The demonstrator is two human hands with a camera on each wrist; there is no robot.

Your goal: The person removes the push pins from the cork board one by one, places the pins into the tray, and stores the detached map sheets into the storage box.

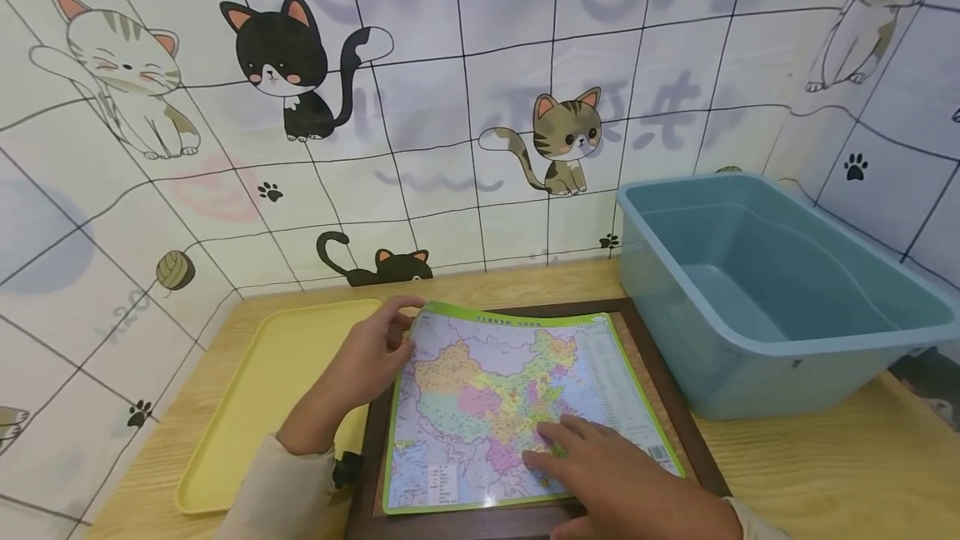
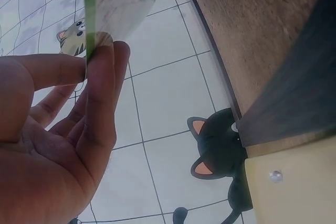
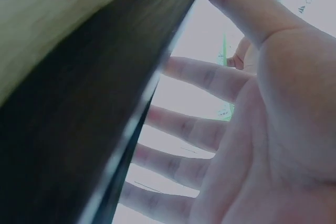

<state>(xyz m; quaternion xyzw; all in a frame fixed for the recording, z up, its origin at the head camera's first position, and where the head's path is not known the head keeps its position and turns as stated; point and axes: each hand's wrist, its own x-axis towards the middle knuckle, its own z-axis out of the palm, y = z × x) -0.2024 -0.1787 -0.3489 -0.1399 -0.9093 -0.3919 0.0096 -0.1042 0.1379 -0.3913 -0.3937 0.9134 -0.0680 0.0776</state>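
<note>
A thin map sheet [image 1: 517, 407] with a green border lies over a cork board with a dark wooden frame [image 1: 693, 440]. At the sheet's upper left corner my left hand [image 1: 375, 357] pinches its edge. In the left wrist view the green edge [image 2: 90, 14] sits between thumb and fingers, lifted off the brown board [image 2: 252, 24]. My right hand [image 1: 607, 465] is over the lower right part of the map, fingers spread. The right wrist view shows that hand [image 3: 247, 119] with extended fingers reaching past the dark frame edge [image 3: 79, 87].
A yellow tray [image 1: 262, 390] lies left of the board, partly behind my left arm. To the right stands a deep blue plastic bin [image 1: 720, 382]. Behind the wooden table [image 1: 555, 277] rises a wall covering with cat drawings [image 1: 442, 215].
</note>
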